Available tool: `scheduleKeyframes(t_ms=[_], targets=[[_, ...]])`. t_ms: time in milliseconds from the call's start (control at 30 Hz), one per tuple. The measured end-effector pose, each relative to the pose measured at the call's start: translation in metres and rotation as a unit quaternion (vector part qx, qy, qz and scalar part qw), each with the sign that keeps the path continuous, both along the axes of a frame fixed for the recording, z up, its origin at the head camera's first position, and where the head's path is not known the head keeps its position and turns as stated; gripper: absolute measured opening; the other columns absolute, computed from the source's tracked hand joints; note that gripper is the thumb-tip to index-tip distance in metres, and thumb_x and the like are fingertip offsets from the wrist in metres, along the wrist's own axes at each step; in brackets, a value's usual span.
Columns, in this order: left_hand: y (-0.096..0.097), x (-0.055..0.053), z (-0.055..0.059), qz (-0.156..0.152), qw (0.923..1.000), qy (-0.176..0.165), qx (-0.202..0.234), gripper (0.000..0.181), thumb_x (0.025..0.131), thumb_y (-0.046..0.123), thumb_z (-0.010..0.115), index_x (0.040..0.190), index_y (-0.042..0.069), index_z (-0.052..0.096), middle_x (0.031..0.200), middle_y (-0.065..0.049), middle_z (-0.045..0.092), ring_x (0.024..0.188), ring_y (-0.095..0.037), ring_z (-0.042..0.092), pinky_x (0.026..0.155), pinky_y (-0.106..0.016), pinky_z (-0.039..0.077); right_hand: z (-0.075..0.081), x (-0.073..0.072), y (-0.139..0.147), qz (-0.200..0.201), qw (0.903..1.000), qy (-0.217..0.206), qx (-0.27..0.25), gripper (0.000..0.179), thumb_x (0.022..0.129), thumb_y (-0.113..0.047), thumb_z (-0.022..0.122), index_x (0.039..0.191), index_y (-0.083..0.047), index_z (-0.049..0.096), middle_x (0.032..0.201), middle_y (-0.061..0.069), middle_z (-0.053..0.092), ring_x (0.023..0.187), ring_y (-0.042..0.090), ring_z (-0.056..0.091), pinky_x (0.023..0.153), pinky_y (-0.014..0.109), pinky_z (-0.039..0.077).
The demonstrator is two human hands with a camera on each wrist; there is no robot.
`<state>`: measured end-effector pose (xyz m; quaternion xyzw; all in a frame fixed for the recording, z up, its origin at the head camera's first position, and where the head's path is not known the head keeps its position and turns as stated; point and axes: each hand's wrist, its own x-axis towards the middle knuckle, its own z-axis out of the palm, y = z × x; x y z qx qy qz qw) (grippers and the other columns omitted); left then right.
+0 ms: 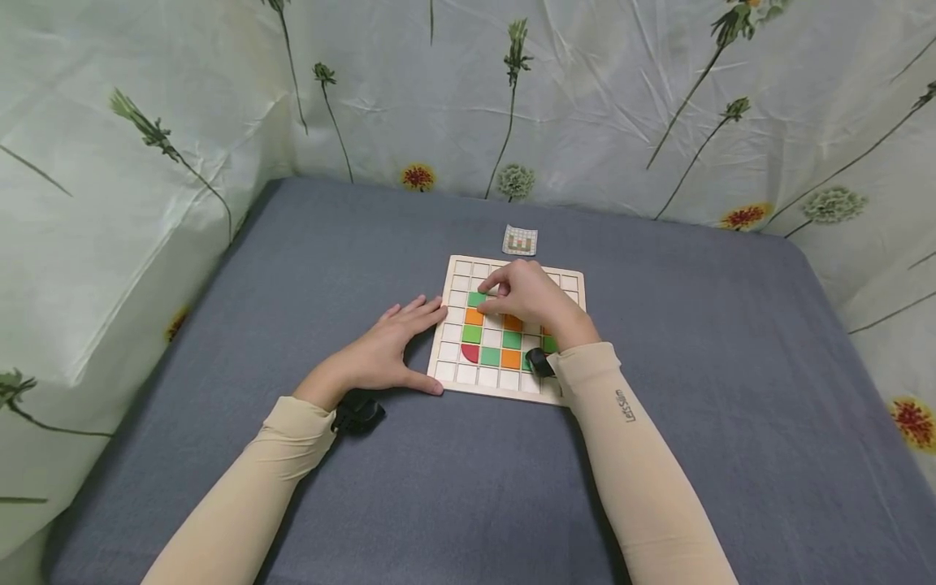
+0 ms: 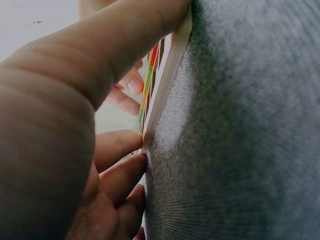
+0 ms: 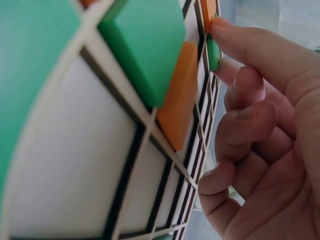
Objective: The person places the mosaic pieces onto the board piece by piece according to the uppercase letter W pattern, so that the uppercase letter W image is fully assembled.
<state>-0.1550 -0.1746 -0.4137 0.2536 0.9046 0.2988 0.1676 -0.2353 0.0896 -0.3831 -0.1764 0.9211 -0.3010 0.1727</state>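
A light wooden grid board [image 1: 448,373] lies on the table with green, orange and red tiles in its squares. My left hand [image 1: 387,351] is spread beside it, the fingers touching the left edge and the thumb at the near left corner. Over the board's upper part, my right hand [image 1: 535,299] pinches a green tile [image 3: 214,53] between thumb and index finger, at a square in the upper left of the grid. An orange tile [image 1: 474,317] sits just below that one. Further down the column is a rounded red tile [image 1: 470,353]. My right forearm hides the board's lower right part.
A small printed card [image 1: 520,240] with a grid pattern lies just beyond the board. The table [image 1: 687,325] has a grey-blue cloth, and flower-printed fabric [image 1: 585,97] hangs behind it and at its sides.
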Motion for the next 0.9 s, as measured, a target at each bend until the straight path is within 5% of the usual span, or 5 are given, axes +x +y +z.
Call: scheduleKeyframes(t_ms=[533,767,900], targets=[[-0.005,0.002,-0.002,-0.003,1.0000,0.001,0.008,0.122,0.075,0.048,0.098,0.170,0.012,0.032,0.181,-0.007,0.022,0.170,-0.032,0.010,0.136,-0.060,0.004,0.013,0.010,0.028,-0.014,0.9998,0.015,-0.007,0.034,0.103,-0.035,0.073,0.132,-0.018,0.076,0.079,0.005,0.061,0.068,0.022,0.051,0.066,0.033,0.044],[-0.012,0.000,0.002,0.002,0.9997,-0.014,0.022,0.117,0.079,0.043,0.096,0.171,0.012,0.030,0.180,-0.007,0.024,0.170,-0.032,0.012,0.137,-0.060,0.006,0.026,0.024,0.071,-0.047,0.9970,0.061,0.010,0.049,0.103,-0.031,0.072,0.148,-0.015,0.064,0.116,0.013,0.069,0.106,0.030,0.066,0.089,0.046,0.055],[-0.014,-0.006,0.006,0.024,0.9995,-0.006,0.016,0.110,0.087,0.043,0.090,0.172,0.014,0.025,0.181,-0.006,0.022,0.170,-0.032,0.013,0.136,-0.063,0.011,0.031,0.041,0.100,-0.070,0.9915,0.102,0.040,0.063,0.104,-0.033,0.072,0.161,-0.014,0.050,0.142,0.020,0.062,0.131,0.041,0.060,0.107,0.063,0.049]])
